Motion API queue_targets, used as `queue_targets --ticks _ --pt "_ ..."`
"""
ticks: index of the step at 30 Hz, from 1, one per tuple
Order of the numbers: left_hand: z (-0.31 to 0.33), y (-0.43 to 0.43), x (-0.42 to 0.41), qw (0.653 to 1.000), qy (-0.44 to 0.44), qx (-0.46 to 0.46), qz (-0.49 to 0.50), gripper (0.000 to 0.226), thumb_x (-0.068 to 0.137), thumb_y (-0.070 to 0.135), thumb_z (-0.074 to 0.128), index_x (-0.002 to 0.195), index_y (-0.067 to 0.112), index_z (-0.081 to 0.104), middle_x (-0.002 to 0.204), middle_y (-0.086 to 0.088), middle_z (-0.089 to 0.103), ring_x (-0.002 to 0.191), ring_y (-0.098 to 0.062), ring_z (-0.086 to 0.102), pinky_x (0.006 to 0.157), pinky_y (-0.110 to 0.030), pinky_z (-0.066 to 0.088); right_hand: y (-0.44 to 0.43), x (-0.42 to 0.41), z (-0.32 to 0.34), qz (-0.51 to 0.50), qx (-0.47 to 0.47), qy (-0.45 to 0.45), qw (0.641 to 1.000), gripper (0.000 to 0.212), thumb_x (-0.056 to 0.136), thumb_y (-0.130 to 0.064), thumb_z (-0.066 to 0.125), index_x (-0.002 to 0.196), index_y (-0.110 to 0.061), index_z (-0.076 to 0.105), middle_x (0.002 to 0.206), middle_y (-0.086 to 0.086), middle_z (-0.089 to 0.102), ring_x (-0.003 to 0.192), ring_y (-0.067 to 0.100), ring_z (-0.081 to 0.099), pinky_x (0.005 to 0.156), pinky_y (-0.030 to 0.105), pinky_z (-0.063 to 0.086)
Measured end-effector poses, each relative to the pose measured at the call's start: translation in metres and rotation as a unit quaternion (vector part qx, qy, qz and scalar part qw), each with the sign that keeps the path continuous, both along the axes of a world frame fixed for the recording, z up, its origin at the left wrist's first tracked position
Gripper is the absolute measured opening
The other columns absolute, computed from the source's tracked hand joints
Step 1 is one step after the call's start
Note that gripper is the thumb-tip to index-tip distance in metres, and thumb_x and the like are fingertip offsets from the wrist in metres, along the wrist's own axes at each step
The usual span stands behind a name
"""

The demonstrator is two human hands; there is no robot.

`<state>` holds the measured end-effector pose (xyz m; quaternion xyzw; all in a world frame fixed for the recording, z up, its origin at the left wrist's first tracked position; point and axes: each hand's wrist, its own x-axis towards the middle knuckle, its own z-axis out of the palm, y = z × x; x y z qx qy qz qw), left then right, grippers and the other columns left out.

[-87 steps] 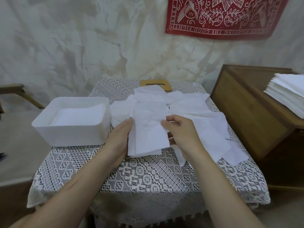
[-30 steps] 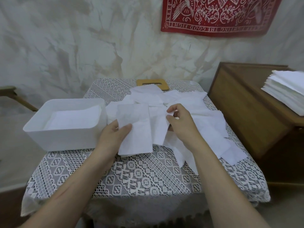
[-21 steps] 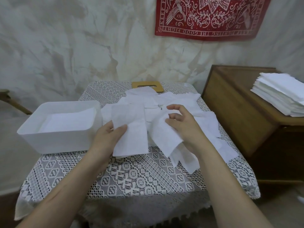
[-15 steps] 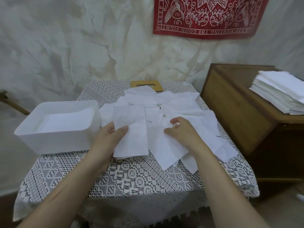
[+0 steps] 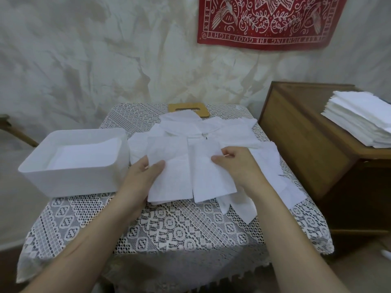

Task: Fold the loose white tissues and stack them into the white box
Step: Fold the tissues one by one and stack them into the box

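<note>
I recorded white tissues [image 5: 169, 176], a white box [image 5: 69, 182], a white lace tablecloth [image 5: 179, 229] patterned in diamonds and rosettes, and a red hanging [image 5: 264, 22] with white scrollwork.

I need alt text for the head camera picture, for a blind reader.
The left hand holds a folded tissue and the right hand pinches a second tissue beside it, among loose tissues on a lace-covered table. A white box stands at the left.

- Lace cloth [image 5: 173, 229] covers the table and hangs over its near edge.
- Wooden board [image 5: 176, 107] with a slot lies at the table's far edge.
- Red banner [image 5: 266, 22] hangs on the mottled wall [image 5: 84, 60].
- Wooden cabinet [image 5: 296, 144] stands just right of the table, with a stack of white sheets [image 5: 364, 119] on top.
- Wooden arm [image 5: 19, 132] shows at far left.
</note>
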<state>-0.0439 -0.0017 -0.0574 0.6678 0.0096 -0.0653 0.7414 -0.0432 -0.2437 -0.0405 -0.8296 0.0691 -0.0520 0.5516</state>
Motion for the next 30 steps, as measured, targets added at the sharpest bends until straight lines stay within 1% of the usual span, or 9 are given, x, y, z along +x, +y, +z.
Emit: queue_targets --ticks 4,7,9,11,13,18,23,27,30 --pt "0.0 0.001 0.0 1.0 0.008 -0.009 0.0 0.022 0.104 0.025 0.059 0.124 0.024 0.067 0.111 -0.001 0.079 0.1 -0.025 0.076 0.082 -0.047 0.06 0.0 -0.004 -0.003 -0.011 -0.201 0.066 0.977 0.016 0.092 -0.03 0.069 0.079 -0.025 0.061 0.079 -0.011 0.056 0.084 0.018 0.055 0.069 0.029 0.037" --pt "0.0 0.0 0.0 0.999 0.018 -0.028 0.009 0.022 0.105 0.028 0.057 0.123 0.021 0.067 0.112 -0.002 0.079 0.099 -0.025 0.075 0.068 -0.038 0.059 -0.001 -0.004 0.0 -0.036 -0.059 0.0 0.998 0.027 0.092 -0.024 0.071 0.067 -0.02 0.062 0.066 -0.011 0.056 0.07 0.017 0.052 0.065 0.031 0.035" --pt "0.001 0.0 0.0 0.999 0.026 -0.038 0.015 0.024 0.106 0.03 0.055 0.125 0.02 0.066 0.114 -0.001 0.078 0.103 -0.023 0.074 0.076 -0.041 0.059 -0.002 -0.006 0.006 -0.03 0.058 -0.045 0.997 0.026 0.093 -0.017 0.07 0.069 -0.013 0.064 0.064 -0.008 0.058 0.066 0.016 0.052 0.065 0.03 0.036" --pt "0.001 -0.001 0.001 0.998 0.031 -0.044 0.021 0.023 0.106 0.029 0.055 0.124 0.02 0.067 0.115 0.001 0.078 0.104 -0.021 0.075 0.084 -0.042 0.057 0.0 -0.008 0.011 -0.017 0.163 -0.06 0.985 0.017 0.095 -0.012 0.069 0.089 0.004 0.068 0.08 0.007 0.068 0.077 0.019 0.06 0.072 0.032 0.043" --pt "0.001 -0.002 0.001 0.998 0.029 -0.052 0.019 0.022 0.107 0.027 0.054 0.122 0.021 0.068 0.113 0.004 0.078 0.103 -0.016 0.075 0.086 -0.038 0.056 0.007 -0.012 0.014 0.003 0.227 -0.056 0.972 0.019 0.095 -0.01 0.068 0.101 0.008 0.069 0.097 0.02 0.075 0.085 0.024 0.066 0.08 0.037 0.048" --pt "0.003 -0.01 -0.004 0.996 0.031 -0.08 -0.004 0.021 0.108 0.026 0.05 0.119 0.021 0.067 0.109 0.009 0.079 0.101 -0.008 0.075 0.078 -0.025 0.06 0.035 -0.01 0.002 0.01 0.18 -0.037 0.983 0.008 0.092 -0.018 0.072 0.094 -0.011 0.075 0.095 0.014 0.077 0.081 0.022 0.07 0.073 0.036 0.048" --pt "0.003 -0.014 -0.006 0.996 0.039 -0.074 -0.002 0.018 0.108 0.028 0.051 0.11 0.024 0.068 0.1 0.013 0.08 0.091 -0.003 0.076 0.076 -0.025 0.055 0.039 -0.005 -0.003 -0.013 -0.091 -0.029 0.995 0.018 0.087 -0.039 0.068 0.084 -0.021 0.066 0.073 -0.007 0.065 0.071 0.017 0.058 0.067 0.033 0.044" --pt "0.002 -0.014 -0.006 0.997 0.039 -0.069 -0.002 0.018 0.108 0.03 0.05 0.109 0.026 0.068 0.1 0.015 0.08 0.091 -0.001 0.075 0.076 -0.024 0.055 0.042 -0.009 0.0 0.028 0.063 -0.013 0.998 0.016 0.087 -0.033 0.069 0.087 -0.017 0.071 0.088 0.004 0.077 0.085 0.029 0.074 0.079 0.052 0.061" --pt "0.003 -0.014 -0.007 0.997 0.036 -0.074 -0.009 0.024 0.108 0.033 0.049 0.119 0.022 0.068 0.11 0.008 0.079 0.102 -0.008 0.075 0.076 -0.023 0.059 0.045 -0.009 0.0 0.025 0.112 -0.004 0.993 0.011 0.095 -0.017 0.067 0.091 -0.007 0.071 0.093 0.014 0.076 0.087 0.032 0.075 0.075 0.049 0.061"
